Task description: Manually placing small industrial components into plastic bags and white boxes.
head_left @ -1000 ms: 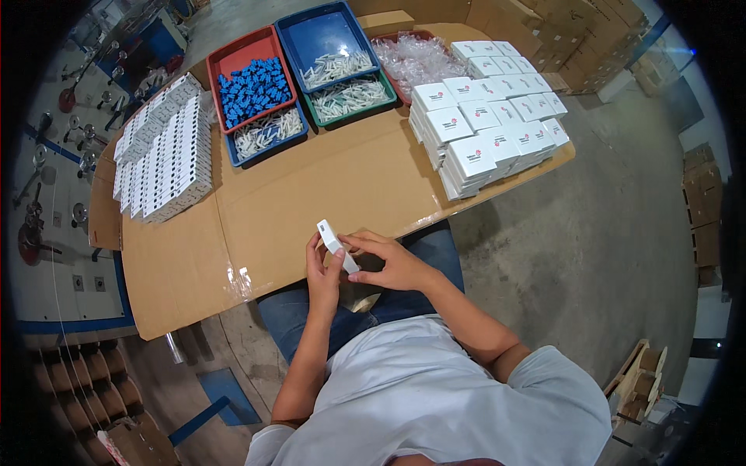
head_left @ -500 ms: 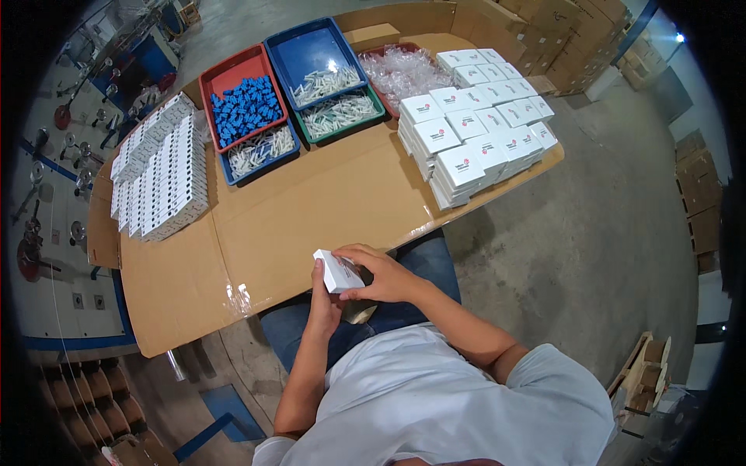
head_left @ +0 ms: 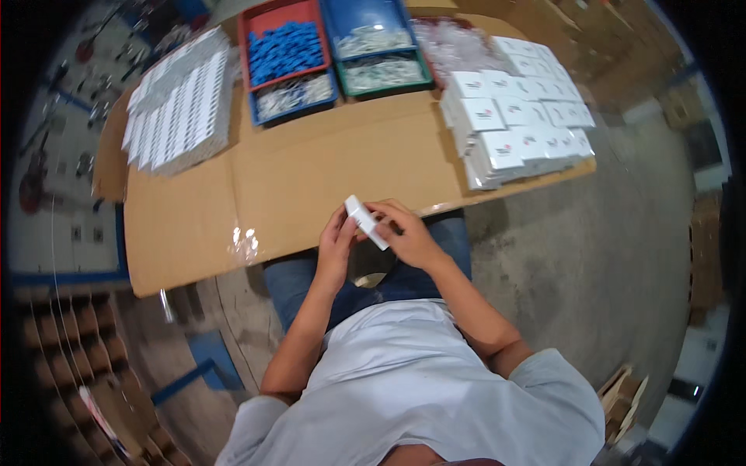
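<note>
A small white box (head_left: 364,220) is held between both hands just over the front edge of the cardboard-covered table (head_left: 311,175). Its long narrow side faces up, tilted from upper left to lower right. My left hand (head_left: 336,237) grips the left side, with the thumb on the box. Around the right side and lower end close the fingers of my right hand (head_left: 406,237). Whatever lies beneath the box and the hidden fingertips cannot be made out.
Stacked white boxes (head_left: 497,147) stand on the table's right, and rows of white boxes (head_left: 183,105) on its left. Along the back are a red tray (head_left: 247,31) of blue pieces, blue and green trays (head_left: 426,76) of whitish pieces, and clear plastic packaging (head_left: 458,46).
The box has been turned so a narrow side now faces up, and my left thumb lies across it. The whole view has tilted, shifting the table and hands upward in the picture.
</note>
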The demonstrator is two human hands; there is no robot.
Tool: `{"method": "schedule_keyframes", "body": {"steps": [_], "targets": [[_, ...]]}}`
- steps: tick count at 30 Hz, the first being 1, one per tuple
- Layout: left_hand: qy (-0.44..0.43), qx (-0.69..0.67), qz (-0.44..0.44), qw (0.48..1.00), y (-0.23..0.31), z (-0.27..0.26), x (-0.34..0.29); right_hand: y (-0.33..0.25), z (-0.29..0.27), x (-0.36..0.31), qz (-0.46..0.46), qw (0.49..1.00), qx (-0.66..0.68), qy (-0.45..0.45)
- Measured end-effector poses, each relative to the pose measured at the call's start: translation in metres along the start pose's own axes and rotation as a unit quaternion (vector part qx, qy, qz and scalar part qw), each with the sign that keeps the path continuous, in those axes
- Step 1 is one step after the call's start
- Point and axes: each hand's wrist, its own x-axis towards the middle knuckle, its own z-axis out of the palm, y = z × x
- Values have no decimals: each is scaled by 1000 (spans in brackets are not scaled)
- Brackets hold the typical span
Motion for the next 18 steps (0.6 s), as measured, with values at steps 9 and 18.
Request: {"method": "schedule_keyframes", "body": {"steps": [9, 18], "targets": [[131, -147, -106, 975, 19, -6, -1, -15, 4, 1, -76, 992, -92, -47], [101, -62, -74, 990, 12, -16, -7, 5, 13, 0, -51, 995, -10, -86]]}}
